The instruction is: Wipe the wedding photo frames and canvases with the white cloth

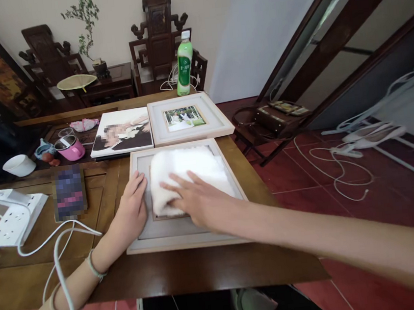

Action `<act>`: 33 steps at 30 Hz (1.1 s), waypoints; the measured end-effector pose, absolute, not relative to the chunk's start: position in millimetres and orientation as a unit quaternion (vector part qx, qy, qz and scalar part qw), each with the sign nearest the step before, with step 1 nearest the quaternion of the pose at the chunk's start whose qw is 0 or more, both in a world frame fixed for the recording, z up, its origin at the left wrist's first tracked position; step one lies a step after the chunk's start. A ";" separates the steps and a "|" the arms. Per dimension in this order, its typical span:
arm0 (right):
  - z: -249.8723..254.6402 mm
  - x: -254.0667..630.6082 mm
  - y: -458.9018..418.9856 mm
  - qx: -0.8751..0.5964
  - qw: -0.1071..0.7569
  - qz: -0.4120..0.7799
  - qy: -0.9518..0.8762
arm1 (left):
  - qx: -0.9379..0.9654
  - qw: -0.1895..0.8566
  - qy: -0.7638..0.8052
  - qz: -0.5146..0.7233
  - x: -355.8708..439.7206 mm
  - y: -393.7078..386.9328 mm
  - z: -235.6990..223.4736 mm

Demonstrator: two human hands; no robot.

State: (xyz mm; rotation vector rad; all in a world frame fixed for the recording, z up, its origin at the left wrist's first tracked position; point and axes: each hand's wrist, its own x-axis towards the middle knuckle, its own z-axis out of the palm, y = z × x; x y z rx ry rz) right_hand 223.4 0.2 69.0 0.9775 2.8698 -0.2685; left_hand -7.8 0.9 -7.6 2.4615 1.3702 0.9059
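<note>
A light wooden picture frame [190,240] lies flat near the table's front edge. On its glass rests a folded white fluffy cloth [192,159], hiding most of the middle of the frame. My right hand [192,196] lies on the cloth with its fingers spread, pressing it against the glass. At the frame's left border my left hand [135,202] is closed on the edge, fingers together; its thumb is not clearly visible. Behind, a second picture frame [222,124] holding a small photo touches a white-edged photo panel [114,118].
A green bottle [184,63] stands behind the frames. Leftward are a pink cup [70,148], a white cup [19,166], a blurred dark phone-like object [69,191] and a power strip [14,217]. A white cable [57,259] loops over my left forearm. The wooden table [219,267] ends at right.
</note>
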 end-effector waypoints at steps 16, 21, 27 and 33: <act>66.1 186.7 -7.1 0.284 0.043 -0.046 0.957 | 0.770 0.159 0.510 0.349 4.5 -9.5 16.4; 84.6 200.6 -45.8 0.220 0.076 -0.143 0.962 | 0.758 0.179 0.522 0.347 4.1 -11.1 17.0; 87.7 220.7 -40.6 0.261 0.095 -0.165 0.946 | 0.774 0.176 0.528 0.302 7.1 -11.9 12.4; 57.6 216.3 12.8 0.316 0.001 -0.026 0.948 | 0.782 0.142 0.513 0.324 8.6 -13.5 16.1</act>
